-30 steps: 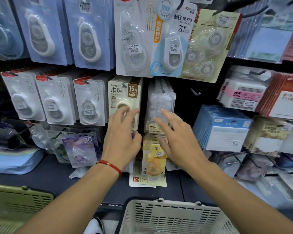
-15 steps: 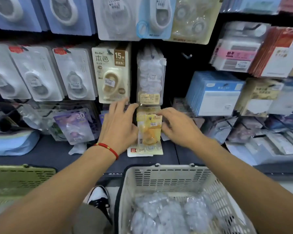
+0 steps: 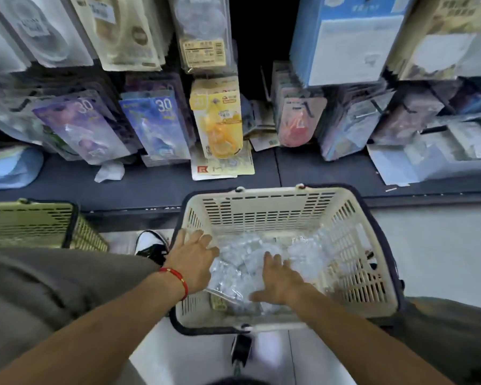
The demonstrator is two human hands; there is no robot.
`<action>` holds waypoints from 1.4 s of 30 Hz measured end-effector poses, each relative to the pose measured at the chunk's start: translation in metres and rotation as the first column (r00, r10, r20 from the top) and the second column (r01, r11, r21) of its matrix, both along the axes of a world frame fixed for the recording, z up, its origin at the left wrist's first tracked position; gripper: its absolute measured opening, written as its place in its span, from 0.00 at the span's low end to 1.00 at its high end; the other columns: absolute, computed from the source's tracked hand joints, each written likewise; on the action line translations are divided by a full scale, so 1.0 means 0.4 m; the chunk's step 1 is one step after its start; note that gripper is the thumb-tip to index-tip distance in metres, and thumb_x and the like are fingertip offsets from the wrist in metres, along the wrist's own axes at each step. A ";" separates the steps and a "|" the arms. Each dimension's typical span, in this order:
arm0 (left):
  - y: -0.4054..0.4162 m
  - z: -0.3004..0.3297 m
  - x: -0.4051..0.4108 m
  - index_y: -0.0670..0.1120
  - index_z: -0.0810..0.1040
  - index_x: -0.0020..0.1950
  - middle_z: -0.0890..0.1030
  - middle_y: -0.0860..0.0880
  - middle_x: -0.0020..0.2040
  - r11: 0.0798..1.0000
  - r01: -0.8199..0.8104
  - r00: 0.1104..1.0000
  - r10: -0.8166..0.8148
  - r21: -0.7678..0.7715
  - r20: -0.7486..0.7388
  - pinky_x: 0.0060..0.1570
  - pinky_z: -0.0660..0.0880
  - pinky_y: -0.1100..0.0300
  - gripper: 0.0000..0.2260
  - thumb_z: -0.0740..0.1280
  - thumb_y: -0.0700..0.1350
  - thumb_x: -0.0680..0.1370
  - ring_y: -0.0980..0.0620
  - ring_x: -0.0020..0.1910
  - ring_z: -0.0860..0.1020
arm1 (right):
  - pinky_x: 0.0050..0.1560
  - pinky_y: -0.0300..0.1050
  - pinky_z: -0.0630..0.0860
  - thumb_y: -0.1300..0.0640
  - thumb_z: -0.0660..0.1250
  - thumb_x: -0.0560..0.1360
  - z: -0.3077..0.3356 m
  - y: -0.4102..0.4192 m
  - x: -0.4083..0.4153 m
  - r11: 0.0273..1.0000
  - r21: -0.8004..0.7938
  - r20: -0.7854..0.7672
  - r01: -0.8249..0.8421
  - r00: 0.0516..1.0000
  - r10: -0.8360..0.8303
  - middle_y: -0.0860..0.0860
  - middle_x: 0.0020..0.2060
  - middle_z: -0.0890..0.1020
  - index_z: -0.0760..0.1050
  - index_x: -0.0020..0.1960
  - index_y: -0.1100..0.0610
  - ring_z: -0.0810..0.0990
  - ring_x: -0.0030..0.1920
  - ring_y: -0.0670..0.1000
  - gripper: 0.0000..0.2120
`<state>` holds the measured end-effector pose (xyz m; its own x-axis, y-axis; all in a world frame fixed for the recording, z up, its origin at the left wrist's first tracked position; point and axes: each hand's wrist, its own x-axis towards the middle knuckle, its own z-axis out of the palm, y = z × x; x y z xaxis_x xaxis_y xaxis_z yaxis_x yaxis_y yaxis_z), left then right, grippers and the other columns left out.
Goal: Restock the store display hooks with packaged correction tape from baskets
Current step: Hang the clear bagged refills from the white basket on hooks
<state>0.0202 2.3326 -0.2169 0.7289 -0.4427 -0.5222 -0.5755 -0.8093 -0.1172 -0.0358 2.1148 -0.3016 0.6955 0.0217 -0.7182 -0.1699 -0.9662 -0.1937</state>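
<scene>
A cream plastic basket (image 3: 264,215) stands on the floor below the display, holding several clear packs of correction tape (image 3: 303,251). My left hand (image 3: 193,259), with a red cord at the wrist, reaches over the basket's left wall, fingers spread above the packs. My right hand (image 3: 279,279) lies inside the basket with straight fingers on the clear packs. Neither hand grips anything. On the hooks above hang a clear pack with a tan label (image 3: 203,37), a yellow pack (image 3: 217,118) and blue and purple "30" packs (image 3: 156,126).
A green basket (image 3: 31,223) stands at the left. A dark shelf ledge (image 3: 150,187) runs under the hooks, with loose cards and a crumpled wrapper (image 3: 109,172) on it. Blue and beige packs (image 3: 342,40) hang at the right. My shoe (image 3: 150,243) is beside the cream basket.
Both hands left the hanging packs and dropped into the cream basket. The view tilted down from the hooks to the basket and floor.
</scene>
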 end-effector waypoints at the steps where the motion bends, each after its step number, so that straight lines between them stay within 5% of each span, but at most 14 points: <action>1: -0.009 -0.007 -0.004 0.56 0.73 0.74 0.68 0.49 0.77 0.999 -0.031 0.999 0.030 -0.039 -0.032 0.76 0.57 0.43 0.23 0.65 0.48 0.78 0.45 0.78 0.61 | 0.78 0.61 0.62 0.37 0.73 0.76 -0.017 0.010 -0.014 1.000 -0.002 0.036 -0.003 0.999 0.003 0.65 0.82 0.51 0.37 0.84 0.63 0.53 0.81 0.70 0.59; 4: -0.036 -0.010 -0.003 0.56 0.73 0.74 0.73 0.51 0.74 0.986 -0.122 0.987 0.109 -0.117 -0.115 0.74 0.62 0.46 0.22 0.65 0.47 0.79 0.46 0.75 0.65 | 0.74 0.57 0.68 0.45 0.75 0.76 -0.013 -0.010 -0.015 0.994 0.080 0.108 0.081 0.990 -0.090 0.65 0.77 0.63 0.44 0.83 0.65 0.64 0.76 0.69 0.53; 6: -0.049 -0.015 -0.001 0.54 0.73 0.74 0.74 0.49 0.73 0.972 -0.162 0.980 0.139 -0.168 -0.142 0.73 0.65 0.48 0.21 0.65 0.45 0.80 0.46 0.74 0.67 | 0.62 0.51 0.77 0.51 0.75 0.76 0.016 -0.064 0.005 0.914 0.266 0.093 0.307 0.935 -0.341 0.61 0.68 0.75 0.54 0.80 0.62 0.77 0.66 0.63 0.43; 10: -0.096 -0.018 -0.004 0.50 0.75 0.73 0.76 0.45 0.71 0.831 -0.391 0.911 0.288 -0.395 -0.296 0.69 0.70 0.55 0.20 0.67 0.45 0.81 0.46 0.72 0.72 | 0.46 0.47 0.80 0.66 0.72 0.77 0.109 -0.202 0.021 0.422 0.616 -0.184 0.665 0.642 -0.745 0.55 0.55 0.84 0.68 0.73 0.57 0.84 0.49 0.53 0.27; 13: -0.139 -0.006 -0.016 0.48 0.70 0.78 0.76 0.45 0.72 0.568 -0.678 0.723 0.402 -0.466 -0.562 0.67 0.72 0.59 0.28 0.73 0.52 0.80 0.47 0.69 0.76 | 0.42 0.47 0.78 0.68 0.69 0.78 0.167 -0.244 0.013 0.206 0.723 -0.358 0.659 0.613 -0.704 0.55 0.51 0.87 0.73 0.71 0.55 0.85 0.44 0.51 0.23; 15: -0.165 0.011 -0.027 0.48 0.66 0.80 0.77 0.45 0.71 0.275 -0.887 0.455 0.382 -0.371 -0.804 0.68 0.75 0.50 0.36 0.75 0.59 0.77 0.46 0.67 0.78 | 0.42 0.47 0.83 0.70 0.67 0.79 0.192 -0.230 0.018 0.059 0.786 -0.440 0.616 0.624 -0.646 0.56 0.53 0.88 0.74 0.71 0.57 0.86 0.47 0.52 0.22; 17: -0.184 0.029 -0.028 0.45 0.72 0.75 0.85 0.45 0.62 0.008 -0.969 0.242 0.220 -0.246 -0.945 0.57 0.82 0.50 0.28 0.73 0.56 0.79 0.47 0.57 0.85 | 0.50 0.54 0.84 0.71 0.65 0.79 0.211 -0.194 0.031 -0.043 0.822 -0.479 0.567 0.649 -0.591 0.60 0.59 0.85 0.73 0.72 0.59 0.85 0.54 0.58 0.23; 20: -0.184 0.074 -0.010 0.46 0.76 0.70 0.87 0.45 0.56 -0.242 -0.913 0.298 0.161 -0.330 -0.941 0.47 0.83 0.49 0.14 0.68 0.42 0.84 0.47 0.51 0.87 | 0.52 0.53 0.83 0.61 0.71 0.78 0.263 -0.121 0.071 0.088 0.889 -0.310 0.449 0.733 -0.606 0.58 0.60 0.85 0.73 0.71 0.53 0.85 0.56 0.57 0.23; 23: -0.159 0.142 0.011 0.49 0.72 0.73 0.84 0.45 0.62 -0.302 -0.798 0.470 0.232 -0.522 -0.852 0.62 0.80 0.42 0.18 0.68 0.41 0.84 0.44 0.61 0.84 | 0.46 0.39 0.81 0.45 0.76 0.76 0.363 -0.048 0.133 0.313 0.900 0.003 0.304 0.713 -0.701 0.52 0.57 0.85 0.77 0.64 0.49 0.86 0.52 0.46 0.20; 26: -0.130 0.234 0.036 0.49 0.72 0.70 0.84 0.46 0.60 -0.371 -0.666 0.583 0.281 -0.647 -0.762 0.62 0.80 0.45 0.16 0.68 0.41 0.83 0.47 0.59 0.84 | 0.52 0.44 0.83 0.47 0.75 0.78 0.465 0.005 0.197 0.435 0.886 0.225 0.159 0.673 -0.704 0.49 0.54 0.86 0.80 0.63 0.50 0.85 0.53 0.49 0.16; 32: -0.054 0.447 0.140 0.55 0.70 0.69 0.82 0.53 0.60 -0.414 -0.418 0.745 0.354 -0.809 -0.566 0.53 0.81 0.56 0.17 0.69 0.53 0.82 0.55 0.57 0.83 | 0.56 0.49 0.84 0.52 0.69 0.83 0.678 0.072 0.295 0.381 0.921 0.339 -0.079 0.646 -0.684 0.47 0.51 0.89 0.83 0.60 0.52 0.88 0.53 0.49 0.08; 35: -0.019 0.524 0.198 0.53 0.75 0.67 0.85 0.53 0.57 -0.441 -0.353 0.765 0.372 -0.825 -0.526 0.48 0.81 0.61 0.12 0.64 0.54 0.85 0.56 0.55 0.84 | 0.59 0.64 0.82 0.47 0.68 0.83 0.776 0.090 0.333 0.418 0.901 0.396 -0.113 0.609 -0.687 0.49 0.49 0.89 0.82 0.55 0.50 0.88 0.52 0.54 0.08; 38: 0.016 0.576 0.245 0.54 0.75 0.66 0.83 0.53 0.57 -0.366 -0.213 0.781 0.494 -0.906 -0.383 0.52 0.77 0.60 0.10 0.62 0.53 0.86 0.54 0.57 0.81 | 0.52 0.62 0.83 0.44 0.68 0.80 0.856 0.100 0.355 0.500 0.851 0.504 -0.163 0.522 -0.688 0.47 0.44 0.88 0.80 0.46 0.44 0.87 0.46 0.52 0.07; 42: 0.070 0.589 0.284 0.57 0.69 0.68 0.79 0.54 0.59 -0.311 -0.041 0.728 0.642 -0.950 -0.241 0.58 0.72 0.54 0.10 0.60 0.54 0.86 0.51 0.60 0.77 | 0.53 0.67 0.83 0.43 0.67 0.79 0.918 0.106 0.381 0.557 0.818 0.554 -0.142 0.455 -0.697 0.55 0.47 0.88 0.80 0.51 0.50 0.87 0.48 0.61 0.12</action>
<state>0.1337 2.3605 0.0189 0.9060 0.2397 0.3489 -0.3055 -0.2001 0.9309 0.1166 2.1571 0.0657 0.9448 -0.1486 0.2921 0.2306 -0.3322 -0.9146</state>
